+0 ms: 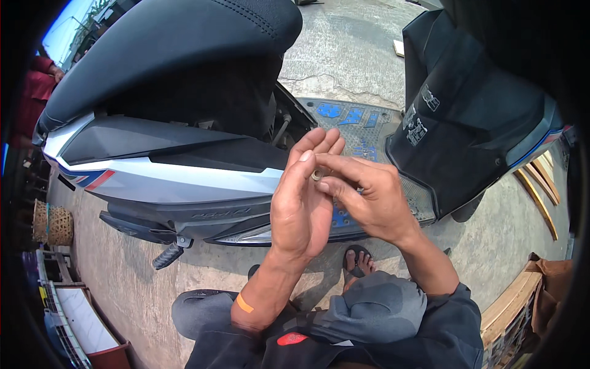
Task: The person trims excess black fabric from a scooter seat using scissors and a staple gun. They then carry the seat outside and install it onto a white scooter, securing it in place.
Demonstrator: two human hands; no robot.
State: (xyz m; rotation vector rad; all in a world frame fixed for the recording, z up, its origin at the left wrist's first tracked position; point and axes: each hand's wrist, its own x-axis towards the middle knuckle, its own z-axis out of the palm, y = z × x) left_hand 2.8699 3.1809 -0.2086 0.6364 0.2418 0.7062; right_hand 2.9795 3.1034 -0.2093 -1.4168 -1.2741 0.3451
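Before me stands a motor scooter (184, 178) with silver and black side panels. My left hand (296, 206) is held palm up over its near side, fingers stretched out and apart from anything gripped. Between the thumb and forefinger of my right hand (375, 194) is a small round metal ring (317, 175), like a nut or bushing; its exact kind is too small to tell. The ring sits close beside my left thumb and palm. Behind my hands, the black seat (178, 46) and the footboard (356, 115) with blue patterned inserts show.
The scooter's black front shield (461, 132) rises at the right. Wooden strips (539, 184) lie on the concrete beyond it, and a wooden crate (507, 301) stands near right. A woven basket (54, 222) is at left. Far left, a person in red (38, 92) is partly visible.
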